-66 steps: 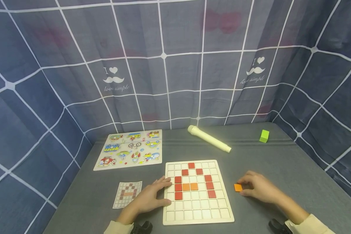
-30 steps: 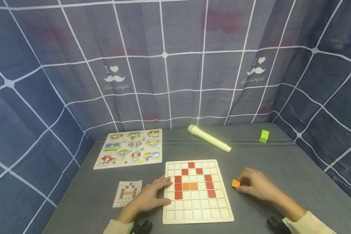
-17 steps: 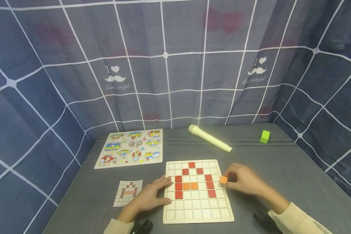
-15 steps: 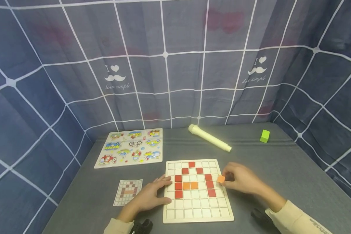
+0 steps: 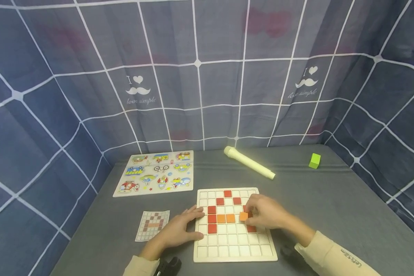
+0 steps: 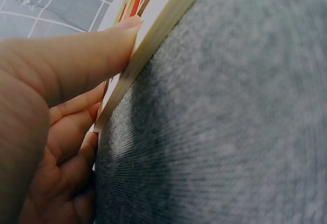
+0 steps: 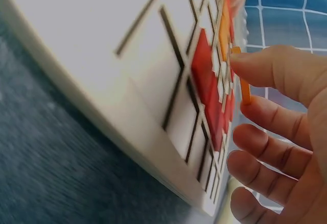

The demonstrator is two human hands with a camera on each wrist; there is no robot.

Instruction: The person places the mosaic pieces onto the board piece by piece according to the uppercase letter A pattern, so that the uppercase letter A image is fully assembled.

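Note:
A pale wooden grid board [image 5: 232, 251] lies on the table, with red square tiles [image 5: 212, 219] stepped into an arch. Two orange tiles [image 5: 225, 218] sit side by side in one row. My right hand [image 5: 267, 212] reaches over the board's right side and pinches another orange tile [image 5: 243, 217] between thumb and index finger. In the right wrist view this thin tile [image 7: 244, 83] is tilted above the grid. My left hand [image 5: 177, 231] rests at the board's left edge, its thumb and fingertips touching the rim. My right hand hides part of the right red column.
A small printed pattern card [image 5: 153, 225] lies left of the board. Behind it is a vehicle peg puzzle [image 5: 155, 174]. A pale yellow toy microphone [image 5: 250, 163] and a green block [image 5: 314, 161] lie farther back. A blue checked curtain [image 5: 214, 88] encloses the table.
My right hand has lifted the orange tile from the table right of the board and carried it left over the grid, beside the right red column. My left hand stays put.

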